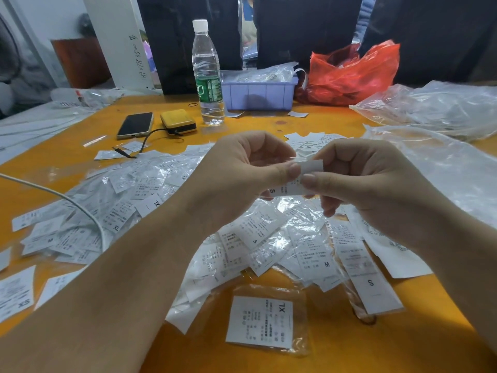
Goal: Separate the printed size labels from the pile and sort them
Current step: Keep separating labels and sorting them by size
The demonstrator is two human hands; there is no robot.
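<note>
Left hand and right hand raised at mid-frame, each pinching one end of a single label between thumb and forefinger. Held up off the heap, likely to peel it from its clear sleeve or to read the size; an "S" visible at its lower left corner. Below and to the left, spread across the orange bench, the pile of labels and crinkled sleeves, not yet sorted, with XL, M and S prints facing all ways. At lower centre, lying alone in its sleeve, an XL label, perhaps the start of a sorted group. At lower right, a long strip marked S. Further back: phone, yellow box, water bottle, lilac bin, red bag. Clear bags at the right edge.
</note>
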